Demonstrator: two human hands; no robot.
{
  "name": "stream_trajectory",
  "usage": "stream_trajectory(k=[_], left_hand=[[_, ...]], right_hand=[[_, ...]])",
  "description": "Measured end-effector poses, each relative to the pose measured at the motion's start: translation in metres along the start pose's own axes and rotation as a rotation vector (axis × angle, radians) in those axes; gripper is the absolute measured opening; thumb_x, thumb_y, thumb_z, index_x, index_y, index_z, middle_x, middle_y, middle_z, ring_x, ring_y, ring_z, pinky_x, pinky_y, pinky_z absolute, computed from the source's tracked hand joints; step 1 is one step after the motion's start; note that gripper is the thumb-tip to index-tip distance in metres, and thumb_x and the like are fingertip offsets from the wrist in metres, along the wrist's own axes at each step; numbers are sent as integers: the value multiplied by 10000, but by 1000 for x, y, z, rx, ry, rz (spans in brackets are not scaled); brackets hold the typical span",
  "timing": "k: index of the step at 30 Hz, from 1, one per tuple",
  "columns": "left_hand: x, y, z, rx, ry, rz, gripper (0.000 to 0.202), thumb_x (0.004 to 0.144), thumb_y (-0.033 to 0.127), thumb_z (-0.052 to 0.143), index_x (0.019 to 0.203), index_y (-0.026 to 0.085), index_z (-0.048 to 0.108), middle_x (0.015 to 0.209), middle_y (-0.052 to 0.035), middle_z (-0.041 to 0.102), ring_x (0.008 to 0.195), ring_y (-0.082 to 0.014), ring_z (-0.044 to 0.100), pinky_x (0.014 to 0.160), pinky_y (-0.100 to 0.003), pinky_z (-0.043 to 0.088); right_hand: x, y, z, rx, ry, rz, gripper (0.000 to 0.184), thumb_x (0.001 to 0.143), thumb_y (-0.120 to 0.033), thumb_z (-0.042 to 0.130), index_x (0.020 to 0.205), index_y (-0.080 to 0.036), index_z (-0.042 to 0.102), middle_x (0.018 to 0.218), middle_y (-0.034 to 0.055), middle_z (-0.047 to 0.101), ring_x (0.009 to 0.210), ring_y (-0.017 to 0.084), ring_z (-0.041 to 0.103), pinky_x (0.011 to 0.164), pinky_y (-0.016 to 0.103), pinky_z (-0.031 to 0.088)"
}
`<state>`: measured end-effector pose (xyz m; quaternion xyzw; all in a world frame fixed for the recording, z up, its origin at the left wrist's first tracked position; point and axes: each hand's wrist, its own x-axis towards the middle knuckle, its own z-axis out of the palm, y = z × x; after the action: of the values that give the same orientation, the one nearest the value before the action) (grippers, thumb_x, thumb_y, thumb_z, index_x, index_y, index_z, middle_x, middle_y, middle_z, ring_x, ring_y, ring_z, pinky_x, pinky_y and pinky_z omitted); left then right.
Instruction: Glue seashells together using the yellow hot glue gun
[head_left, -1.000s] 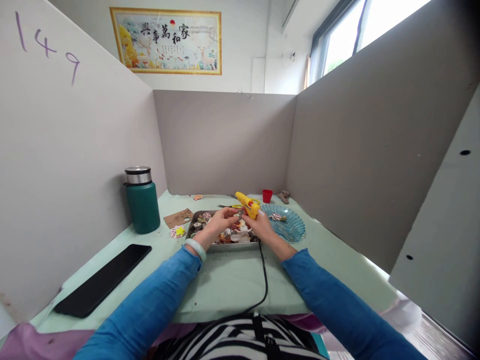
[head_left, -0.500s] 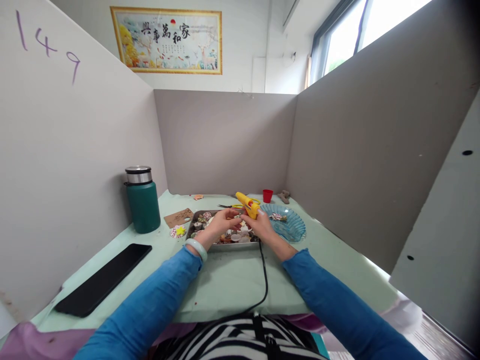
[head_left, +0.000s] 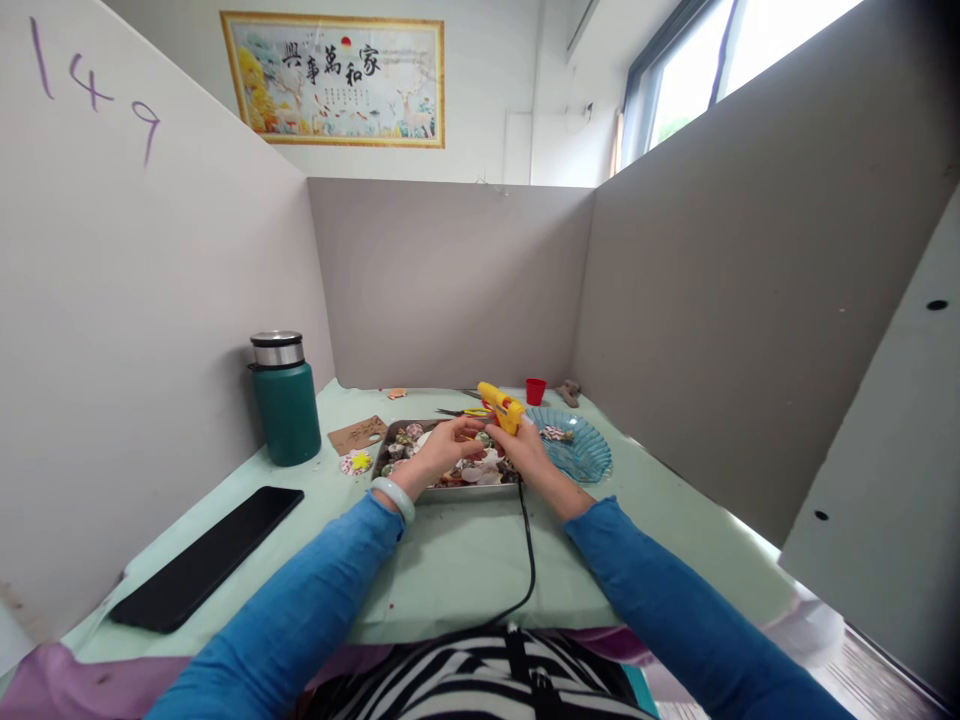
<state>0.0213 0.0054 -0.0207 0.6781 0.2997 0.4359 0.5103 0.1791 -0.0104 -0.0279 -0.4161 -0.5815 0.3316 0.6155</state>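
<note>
Grey partitions (head_left: pixel 450 280) enclose the desk (head_left: pixel 457 560), right hand (head_left: pixel 529 450) gripping a yellow glue gun (head_left: pixel 504 408) over the shell tray (head_left: pixel 469 493), left hand (head_left: pixel 444 450) just left, its hold unclear to me.

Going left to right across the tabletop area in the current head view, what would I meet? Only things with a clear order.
Tall green metal-topped flask, round patterned piece with a yellow centre, person's bare left hand, yellow pistol-shaped glue gun, translucent blue fluted plate.
</note>
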Motion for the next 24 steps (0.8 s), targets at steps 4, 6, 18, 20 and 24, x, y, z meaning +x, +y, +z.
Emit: stream_trajectory(k=[4, 6, 18, 20, 24], left_hand=[[-3, 5, 2, -42, 30, -36, 418, 657, 323, 820, 953, 112, 614, 813, -65, 688, 662, -160, 672, 684, -325, 551], [-5, 8, 2, -51, 36, -58, 419, 660, 335, 819, 941, 114, 602, 800, -62, 686, 652, -158, 672, 675, -318, 551], [1, -2, -1, 46, 29, -3, 342, 642, 233, 813, 891, 134, 602, 784, -30, 671, 687, -145, 666, 681, -291, 537], [3, -6, -2, 84, 42, 23, 337, 623, 204, 816, 872, 138, 599, 790, -19, 662, 693, -137, 658, 681, -280, 533], [2, -6, -2, 62, 47, 30, 341, 625, 218, 820, 857, 140, 583, 789, -11, 655, 690, -125, 650, 676, -268, 531]], right_hand=[[-1, -2, 0, 4, 15, 16, 342, 697, -405, 680, 918, -156, 603, 538, -40, 502, 446, 113, 448, 442, 250, 369], [-2, -3, 0, 7, 18, 22, 348, 699, -408, 681, 923, -155, 598, 542, -39, 502, 443, 111, 446, 439, 251, 371], [1, 5, 0, -22, -9, -5, 360, 698, -370, 666, 967, -139, 606, 546, -48, 498, 446, 98, 438, 434, 240, 359], [2, 5, 0, -21, -15, -19, 351, 694, -362, 665, 960, -140, 609, 537, -49, 496, 450, 100, 439, 431, 238, 358], [1, 4, 0, -11, -21, -12, 338, 686, -357, 670, 955, -160, 614, 543, -48, 499, 442, 102, 440, 426, 239, 364]])
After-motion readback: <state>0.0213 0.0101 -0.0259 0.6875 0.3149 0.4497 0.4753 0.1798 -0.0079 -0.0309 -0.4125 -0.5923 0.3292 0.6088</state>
